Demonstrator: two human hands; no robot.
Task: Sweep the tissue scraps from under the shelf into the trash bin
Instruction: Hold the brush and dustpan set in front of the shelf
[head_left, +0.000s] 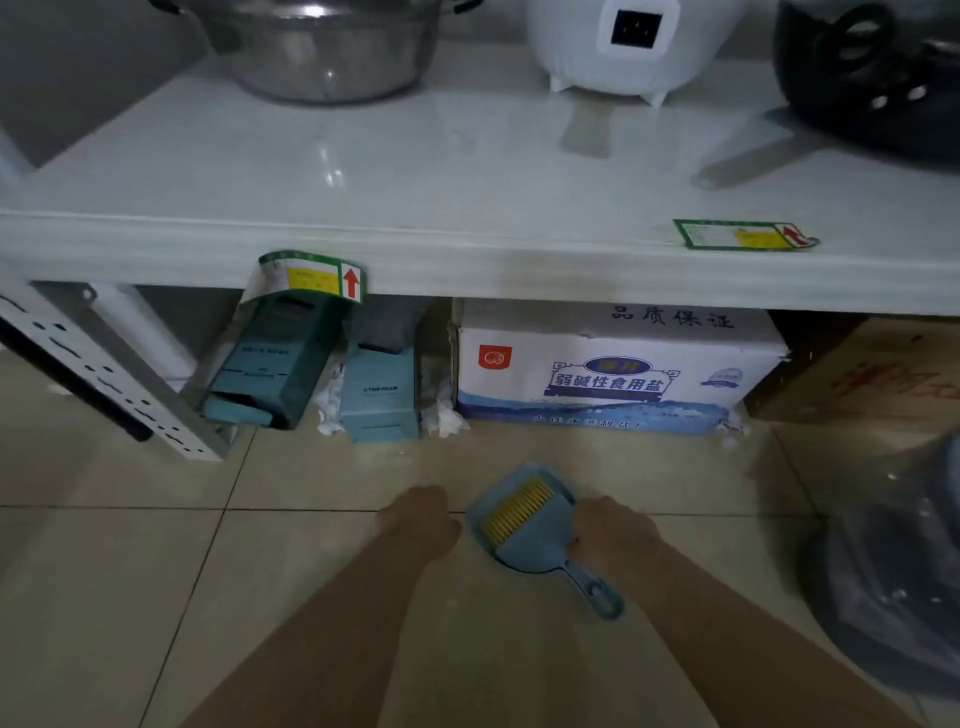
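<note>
Right hand (613, 530): lying at the right edge of the dustpan (524, 525), touching it, knuckles up; its fingers are tucked out of sight beneath the hand, so whether they are gripping the pan cannot be told. Left hand (421, 514): hovering just left of the dustpan, apart from it, fingers curled downward and together, holding nothing that shows. Dustpan: blue, lying flat on the tiled floor (156, 571), its yellow comb teeth (517, 512) facing up, its handle (597, 592) pointing back toward the person. Tissue scraps (441, 410): white, crumpled, sitting beyond the dustpan at the foot of the shelf (467, 249), wedged in the gaps between the stored boxes; one clump is lying between the small teal box (382, 395) and the white salt carton (613, 374), another (330, 400) between the small teal box and the leaning teal box (270, 364), and a few bits (730, 431) at the carton's far right corner. Brown cardboard box (857, 369): standing right of the carton. Trash bin (893, 571): lined with a grey bag, sitting right of the dustpan, well apart from it, partly cut off. On the shelf top above: steel pot (322, 52), white rice cooker (623, 47), black pot (872, 78), green label (743, 236).
</note>
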